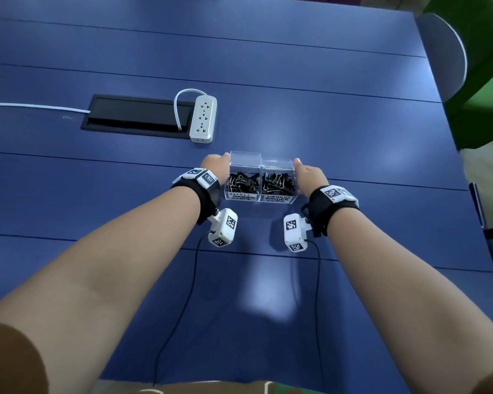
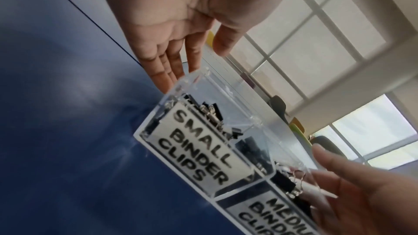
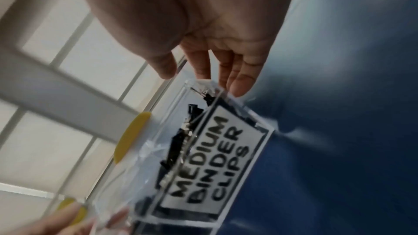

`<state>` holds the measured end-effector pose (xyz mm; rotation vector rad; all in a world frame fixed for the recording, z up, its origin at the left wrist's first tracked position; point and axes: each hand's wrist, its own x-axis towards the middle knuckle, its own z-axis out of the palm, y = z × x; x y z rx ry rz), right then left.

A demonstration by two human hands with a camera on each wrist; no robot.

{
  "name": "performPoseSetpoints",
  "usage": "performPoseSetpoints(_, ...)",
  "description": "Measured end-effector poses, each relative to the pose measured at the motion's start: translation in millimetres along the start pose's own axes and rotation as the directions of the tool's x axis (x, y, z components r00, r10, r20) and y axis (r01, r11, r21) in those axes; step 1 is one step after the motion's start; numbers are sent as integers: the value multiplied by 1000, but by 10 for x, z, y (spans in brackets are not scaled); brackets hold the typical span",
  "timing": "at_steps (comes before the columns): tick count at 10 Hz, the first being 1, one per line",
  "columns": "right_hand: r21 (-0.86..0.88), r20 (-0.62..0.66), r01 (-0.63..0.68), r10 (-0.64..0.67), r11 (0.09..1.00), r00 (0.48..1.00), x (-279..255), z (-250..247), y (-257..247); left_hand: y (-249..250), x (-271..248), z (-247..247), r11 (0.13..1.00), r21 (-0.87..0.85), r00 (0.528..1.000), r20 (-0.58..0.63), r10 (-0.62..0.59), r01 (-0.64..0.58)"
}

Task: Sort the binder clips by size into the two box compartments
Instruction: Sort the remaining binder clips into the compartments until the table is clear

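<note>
A clear two-compartment box [image 1: 261, 165] stands on the blue table [image 1: 339, 115]. Its left half, labelled SMALL BINDER CLIPS [image 2: 199, 149], holds several black clips [image 1: 242, 182]. The right half, labelled MEDIUM BINDER CLIPS [image 3: 212, 160], holds several black clips [image 1: 278, 182] too. My left hand [image 1: 219, 163] lies along the box's left wall with straight fingers [image 2: 172, 67] and the thumb above the rim. My right hand [image 1: 301, 167] lies along the right wall the same way, fingers [image 3: 237, 78] straight. No clip is in either hand. No loose clips show on the table.
A white power strip [image 1: 203, 119] lies behind the box to the left, beside a black cable hatch [image 1: 134, 116] with a white cord [image 1: 34, 107]. The table's right edge runs close by, with a grey chair back [image 1: 444, 52] beyond it.
</note>
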<state>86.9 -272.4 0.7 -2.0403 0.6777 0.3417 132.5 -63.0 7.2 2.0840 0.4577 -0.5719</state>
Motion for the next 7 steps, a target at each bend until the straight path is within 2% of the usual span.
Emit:
performPoseSetpoints(1,197,44,-41,33,980,998,20,-16,-32,46,-8,-30,975,-220,999,8,-39,39)
performPoseSetpoints(2,307,69,-45,25,950,997,-29,-55,-35,137,-191,-106,915,-399,998,10,-59,58)
performPoseSetpoints(3,397,55,-27,5,917,998,-145,-67,12,60,-287,-100,921,-388,1000,6,-15,16)
performPoseSetpoints(4,332,29,70,-84,941,996,-266,-34,165,-157,-331,-41,968,-234,996,-12,90,-90)
performPoseSetpoints(5,150,38,216,-224,965,974,-385,6,330,-324,-411,9,971,-128,979,4,204,-201)
performPoseSetpoints(6,98,36,264,-269,960,963,-422,50,392,-351,-452,31,956,-93,960,-19,279,-280)
performPoseSetpoints(7,103,5,247,-249,963,968,-416,62,391,-346,-473,38,952,-114,959,-51,279,-283)
